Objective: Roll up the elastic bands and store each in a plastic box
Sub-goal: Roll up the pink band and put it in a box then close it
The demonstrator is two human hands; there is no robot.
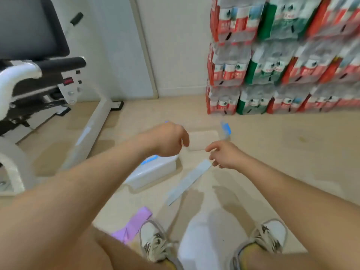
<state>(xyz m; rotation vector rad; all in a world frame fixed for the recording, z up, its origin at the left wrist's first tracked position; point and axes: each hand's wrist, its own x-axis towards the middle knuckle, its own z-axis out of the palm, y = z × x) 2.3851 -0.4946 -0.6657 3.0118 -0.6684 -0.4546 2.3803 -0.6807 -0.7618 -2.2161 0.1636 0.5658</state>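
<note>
A light blue elastic band lies stretched flat on the floor. My right hand is at its far end, with curled fingers pinching the band's tip. My left hand hovers with fingers curled downward over the left side of a clear plastic box that has a blue clip. Blur hides whether this hand holds anything. A second clear box with a blue clip and a lid sits under my left wrist. A purple band lies by my left shoe.
A white and black exercise machine stands at the left, its base bar running across the floor. Stacked packs of bottled water fill the back right. A white cloth lies between my shoes.
</note>
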